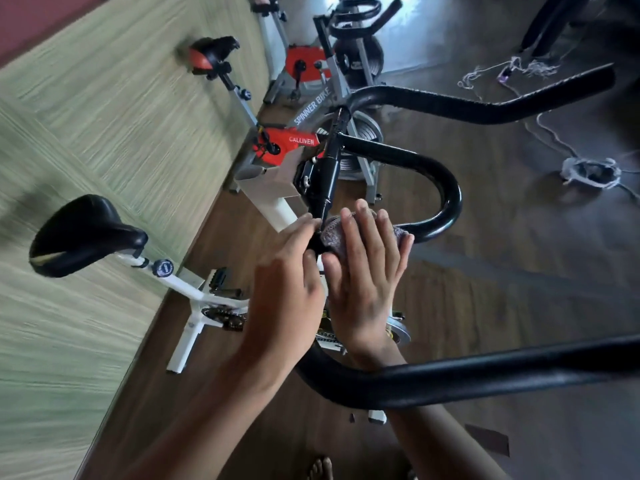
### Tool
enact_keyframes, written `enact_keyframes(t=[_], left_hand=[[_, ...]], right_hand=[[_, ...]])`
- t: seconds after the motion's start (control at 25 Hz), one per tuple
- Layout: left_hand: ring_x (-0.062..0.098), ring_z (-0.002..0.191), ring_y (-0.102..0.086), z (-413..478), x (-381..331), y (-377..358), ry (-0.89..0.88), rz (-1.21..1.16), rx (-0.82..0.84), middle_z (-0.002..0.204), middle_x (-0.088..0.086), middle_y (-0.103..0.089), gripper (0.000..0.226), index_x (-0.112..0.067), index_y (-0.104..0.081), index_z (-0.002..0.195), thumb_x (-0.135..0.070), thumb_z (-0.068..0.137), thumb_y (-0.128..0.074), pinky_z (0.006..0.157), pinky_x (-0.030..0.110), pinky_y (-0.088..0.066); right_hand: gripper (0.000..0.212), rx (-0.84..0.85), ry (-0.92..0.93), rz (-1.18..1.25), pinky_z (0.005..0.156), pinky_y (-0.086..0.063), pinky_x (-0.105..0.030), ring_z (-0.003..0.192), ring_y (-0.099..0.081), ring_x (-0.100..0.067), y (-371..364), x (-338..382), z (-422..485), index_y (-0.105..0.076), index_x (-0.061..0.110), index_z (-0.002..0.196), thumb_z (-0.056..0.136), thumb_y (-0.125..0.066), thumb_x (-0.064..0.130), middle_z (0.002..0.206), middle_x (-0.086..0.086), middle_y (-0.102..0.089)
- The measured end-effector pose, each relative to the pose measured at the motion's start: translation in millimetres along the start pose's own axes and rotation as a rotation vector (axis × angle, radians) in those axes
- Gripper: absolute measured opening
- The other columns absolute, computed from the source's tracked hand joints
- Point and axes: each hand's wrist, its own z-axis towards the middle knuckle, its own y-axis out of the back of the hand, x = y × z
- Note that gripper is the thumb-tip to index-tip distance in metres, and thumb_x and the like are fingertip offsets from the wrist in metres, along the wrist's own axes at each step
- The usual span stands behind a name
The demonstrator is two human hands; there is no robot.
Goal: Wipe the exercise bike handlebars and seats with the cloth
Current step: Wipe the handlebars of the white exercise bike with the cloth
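The white exercise bike's black handlebar (446, 202) loops through the middle of the head view, and one long arm of it (485, 374) crosses in front of my wrists. My right hand (363, 275) holds a grey-purple cloth (332, 233) wrapped over the bar beside the central stem (325, 181). A bit of cloth sticks out past my little finger. Beside it, my left hand (284, 282) has its fingertips touching the bar at the stem, fingers fairly straight. This bike's black seat (79, 233) is at the left, apart from both hands.
A grey and red spinner bike (301, 140) stands behind, with a red-black seat (207, 57) and long black handlebar (485, 105). A third bike (356, 15) is farther back. String and a tape roll (588, 171) lie on the wooden floor. A green wall (104, 116) runs along the left.
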Motion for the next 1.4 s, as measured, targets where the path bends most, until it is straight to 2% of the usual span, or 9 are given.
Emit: enact_keyframes(t=[0.2, 0.32, 0.4, 0.6, 0.76, 0.92, 1.08, 1.2, 1.4], left_hand=[[0.022, 0.141, -0.045, -4.6, -3.3, 1.5, -0.042, 0.131, 0.11, 0.152, 0.014, -0.046, 0.047, 0.001, -0.051, 0.142, 0.006, 0.096, -0.047, 0.114, 0.008, -0.021], [0.026, 0.142, -0.043, -5.5, -7.7, 2.8, -0.065, 0.22, 0.196, 0.159, 0.013, -0.037, 0.052, -0.003, -0.047, 0.146, 0.004, 0.095, -0.052, 0.113, 0.025, -0.036], [0.031, 0.144, -0.04, -5.0, -8.3, 1.9, -0.096, 0.282, 0.224, 0.159, 0.016, -0.035, 0.055, -0.002, -0.045, 0.147, 0.004, 0.093, -0.055, 0.112, 0.033, -0.037], [0.027, 0.147, -0.035, -5.3, -8.7, 2.3, -0.053, 0.238, 0.236, 0.162, 0.013, -0.03, 0.054, -0.002, -0.04, 0.15, 0.002, 0.097, -0.05, 0.117, 0.032, -0.033], [0.025, 0.145, -0.04, -5.1, -6.1, 0.3, -0.034, 0.159, 0.167, 0.158, 0.012, -0.037, 0.05, 0.0, -0.045, 0.147, 0.005, 0.097, -0.048, 0.117, 0.035, -0.035], [0.028, 0.145, -0.039, -6.8, -6.8, 0.1, -0.051, 0.218, 0.217, 0.161, 0.011, -0.032, 0.052, -0.004, -0.044, 0.148, 0.0, 0.097, -0.051, 0.114, 0.039, -0.04], [0.036, 0.15, -0.026, -8.6, -7.8, -3.8, -0.091, 0.483, 0.235, 0.16, 0.019, -0.031, 0.059, -0.004, -0.04, 0.15, -0.016, 0.093, -0.047, 0.116, 0.055, -0.035], [0.039, 0.148, -0.028, -15.9, -21.3, -13.9, -0.107, 0.673, 0.222, 0.157, 0.021, -0.036, 0.07, 0.0, -0.039, 0.15, -0.027, 0.086, -0.046, 0.118, 0.061, -0.026], [0.041, 0.144, -0.035, -21.6, -47.3, -49.6, -0.083, 0.728, 0.15, 0.151, 0.024, -0.044, 0.075, 0.002, -0.041, 0.147, -0.022, 0.079, -0.064, 0.117, 0.059, -0.023]], right_hand=[[0.036, -0.006, 0.016, -0.049, 0.124, -0.012, -0.044, 0.144, -0.034, -0.021, 1.9, -22.1, 2.8, -0.047, 0.021, 0.142, 0.109, -0.037, 0.029, 0.148, -0.003, -0.045], [0.034, -0.057, -0.169, 0.024, 0.123, -0.011, -0.051, 0.145, -0.03, -0.024, 3.4, -20.3, 4.7, -0.048, 0.024, 0.141, 0.109, -0.038, 0.025, 0.148, -0.003, -0.043], [0.034, -0.023, -0.059, 0.001, 0.122, -0.012, -0.051, 0.145, -0.029, -0.023, 4.0, -17.3, -0.4, -0.048, 0.031, 0.14, 0.109, -0.038, 0.023, 0.147, -0.003, -0.042], [0.031, -0.015, -0.149, 0.02, 0.123, -0.009, -0.05, 0.144, -0.029, -0.026, 8.6, -25.2, 8.5, -0.052, 0.026, 0.137, 0.107, -0.043, 0.024, 0.146, -0.004, -0.042], [0.038, 0.062, 0.055, -0.012, 0.124, -0.007, -0.044, 0.144, -0.031, -0.024, 7.0, -18.4, 2.7, -0.048, 0.026, 0.142, 0.11, -0.029, 0.035, 0.148, -0.004, -0.042], [0.035, 0.0, -0.135, 0.033, 0.123, -0.008, -0.046, 0.144, -0.03, -0.023, 11.1, -27.8, 10.0, -0.052, 0.024, 0.137, 0.11, -0.032, 0.032, 0.146, -0.004, -0.043], [0.032, 0.112, 0.116, 0.032, 0.123, -0.009, -0.045, 0.141, -0.033, -0.023, 20.0, -44.5, 9.9, -0.051, 0.027, 0.137, 0.109, -0.035, 0.032, 0.145, -0.003, -0.043], [0.035, 0.097, -0.068, 0.132, 0.123, -0.01, -0.047, 0.14, -0.033, -0.026, 28.7, -63.6, 19.8, -0.05, 0.025, 0.135, 0.109, -0.029, 0.035, 0.144, -0.004, -0.041], [0.036, 0.215, 0.144, 0.287, 0.122, -0.015, -0.05, 0.137, -0.036, -0.029, 40.0, -99.2, 29.2, -0.049, 0.021, 0.135, 0.109, -0.028, 0.035, 0.143, -0.008, -0.039]])
